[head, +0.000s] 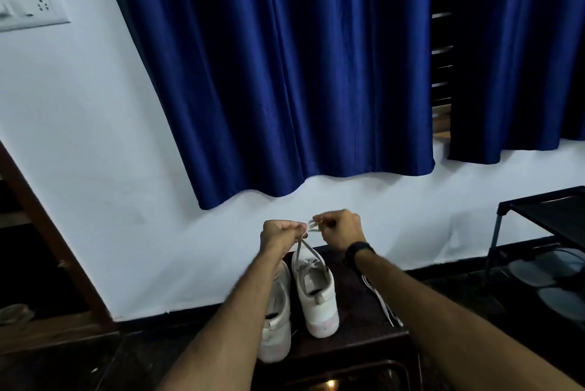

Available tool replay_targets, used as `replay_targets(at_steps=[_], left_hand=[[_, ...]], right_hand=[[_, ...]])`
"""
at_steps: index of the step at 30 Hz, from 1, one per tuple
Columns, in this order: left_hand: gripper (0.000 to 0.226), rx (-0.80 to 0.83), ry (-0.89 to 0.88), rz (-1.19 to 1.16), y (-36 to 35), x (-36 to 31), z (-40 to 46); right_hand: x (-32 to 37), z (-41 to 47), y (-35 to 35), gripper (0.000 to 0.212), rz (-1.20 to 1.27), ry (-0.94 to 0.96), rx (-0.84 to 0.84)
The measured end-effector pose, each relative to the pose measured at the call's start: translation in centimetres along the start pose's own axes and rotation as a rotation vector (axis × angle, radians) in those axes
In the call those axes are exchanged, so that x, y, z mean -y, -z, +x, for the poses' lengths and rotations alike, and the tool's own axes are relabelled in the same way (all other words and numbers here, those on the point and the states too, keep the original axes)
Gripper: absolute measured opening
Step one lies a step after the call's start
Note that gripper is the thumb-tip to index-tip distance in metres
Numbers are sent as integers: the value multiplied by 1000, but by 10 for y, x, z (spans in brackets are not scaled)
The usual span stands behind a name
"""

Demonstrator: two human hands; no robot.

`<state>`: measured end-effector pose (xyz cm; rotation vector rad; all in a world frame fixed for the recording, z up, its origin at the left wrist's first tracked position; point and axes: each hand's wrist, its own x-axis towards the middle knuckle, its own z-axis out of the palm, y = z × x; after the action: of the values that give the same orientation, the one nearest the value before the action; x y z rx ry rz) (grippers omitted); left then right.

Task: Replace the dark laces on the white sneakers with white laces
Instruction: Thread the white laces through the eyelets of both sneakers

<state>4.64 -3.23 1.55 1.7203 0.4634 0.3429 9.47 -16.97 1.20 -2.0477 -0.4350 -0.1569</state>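
I see both hands raised above the two white sneakers, close together in front of the pale wall. My left hand (280,234) has its grip clenched round the white lace (308,248), fingers curled over it, and two strands run down from that grip to the eyelets of the right sneaker (315,287) directly below. My right hand (340,230) pinches the free end of the same lace just beside the left grip, the short length between the two hands pulled nearly level. A black wristband (357,253) sits just behind the right grip.

The right sneaker stands on the dark bench (357,346) beneath both grips, heel towards me, its lace threaded through the upper eyelets. The left sneaker (277,324) stands touching or just beside it, under my left forearm, which covers part of it; I cannot tell how it is laced. Below the right forearm, a dark lace with pale edges (381,302) lies stretched along the bench.

Above the grips hangs a blue curtain (285,74). Well off to the right of the right grip stands a dark shoe rack (544,216) with pale footwear on its lower level.
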Motion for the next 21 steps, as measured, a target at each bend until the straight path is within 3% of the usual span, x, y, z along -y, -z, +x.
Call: replay_targets(at_steps=[3,5,10,16,21], left_hand=[[8,-46,-22,127,-4,-3,3],[8,-98,-21,172,-5,-3,5],[12,-145,28,32,-2,-4,-2],[18,-227,89,13,-1,-2,-7],[21,-212,-37,56,0,1,-9]], right_hand=[[-14,-16,-11,13,-84,82,68],[-17,-23,-19,24,-108,138,95],[-18,-24,-32,20,-2,130,155],[-10,-25,-45,32,31,80,29],[-9,-27,-42,28,4,116,24]])
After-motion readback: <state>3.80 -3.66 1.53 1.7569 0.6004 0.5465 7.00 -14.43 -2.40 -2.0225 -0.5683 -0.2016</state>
